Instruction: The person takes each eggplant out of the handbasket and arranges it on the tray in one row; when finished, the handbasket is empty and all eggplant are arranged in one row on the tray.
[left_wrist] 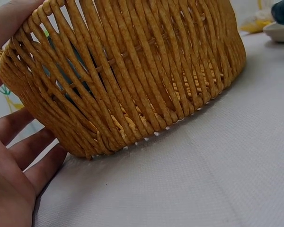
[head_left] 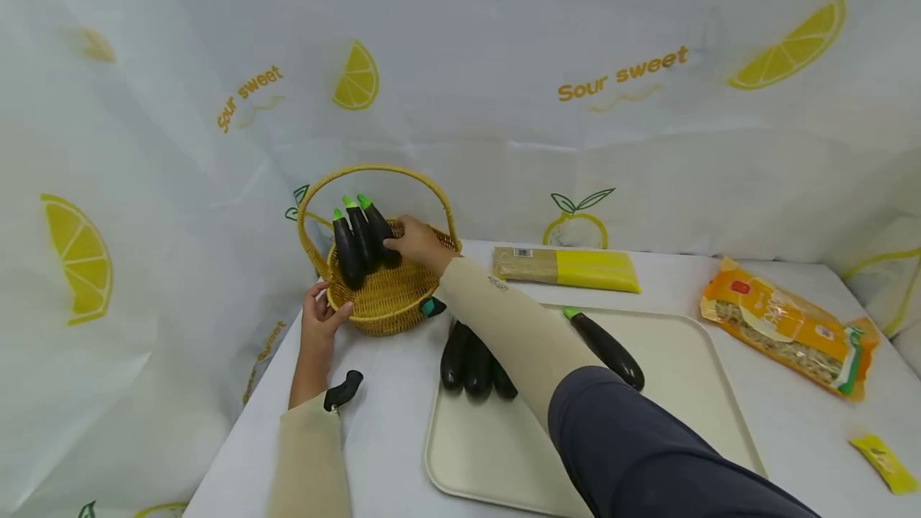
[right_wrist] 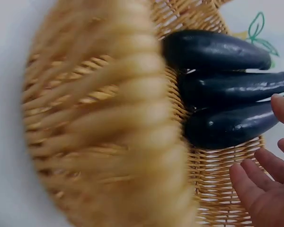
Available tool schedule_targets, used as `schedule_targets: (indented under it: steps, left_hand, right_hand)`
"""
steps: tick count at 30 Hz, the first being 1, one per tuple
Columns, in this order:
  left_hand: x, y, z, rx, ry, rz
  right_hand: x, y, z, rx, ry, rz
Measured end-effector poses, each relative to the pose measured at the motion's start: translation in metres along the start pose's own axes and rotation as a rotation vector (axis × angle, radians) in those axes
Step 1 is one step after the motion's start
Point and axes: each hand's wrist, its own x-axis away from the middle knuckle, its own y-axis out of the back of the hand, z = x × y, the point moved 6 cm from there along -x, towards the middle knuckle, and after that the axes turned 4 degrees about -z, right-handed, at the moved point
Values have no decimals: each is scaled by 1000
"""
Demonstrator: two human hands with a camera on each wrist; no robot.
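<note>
A wicker basket (head_left: 392, 298) with a tall arched handle stands at the back left of the table. Three dark, glossy eggplants (right_wrist: 232, 90) with green stems lean side by side in it, stems up. My right hand (head_left: 420, 245) is over the basket, its thumb at the rightmost eggplant and its other fingers spread apart in the right wrist view. My left hand (head_left: 322, 322) holds the basket's left side, thumb and fingers around the wall. On a cream tray (head_left: 496, 462) lie several more eggplants: a group (head_left: 478, 366) partly behind my right sleeve, and one eggplant (head_left: 608, 348) farther right.
Behind the tray lies a yellow-and-clear flat packet (head_left: 567, 268). To its right is an orange bag (head_left: 791, 326) of dried food, with a small yellow packet (head_left: 887, 464) nearer me. A lemon-print sheet (head_left: 460, 102) hangs behind the table.
</note>
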Motion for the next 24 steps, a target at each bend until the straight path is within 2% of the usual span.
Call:
schedule_targets:
  steps: [4, 9, 11, 15, 19, 24]
  left_hand:
    - [2, -11, 0, -2, -9, 28]
    - [1, -13, -1, 13, -13, 20]
    - [1, -13, -2, 23, -26, 21]
    - [0, -11, -5, 33, -48, 18]
    - [-1, -6, -3, 36, -33, 9]
    - [-2, -1, 0, 20, -12, 0]
  right_hand:
    - [-6, 0, -8, -15, -51, 7]
    - [-13, -11, -10, -157, -76, 90]
    - [-16, -15, -8, -191, -74, 94]
    - [-20, -22, -6, -134, -90, 53]
    - [-21, -29, -8, -55, -128, 56]
    - [-19, -32, -9, -59, -128, 59]
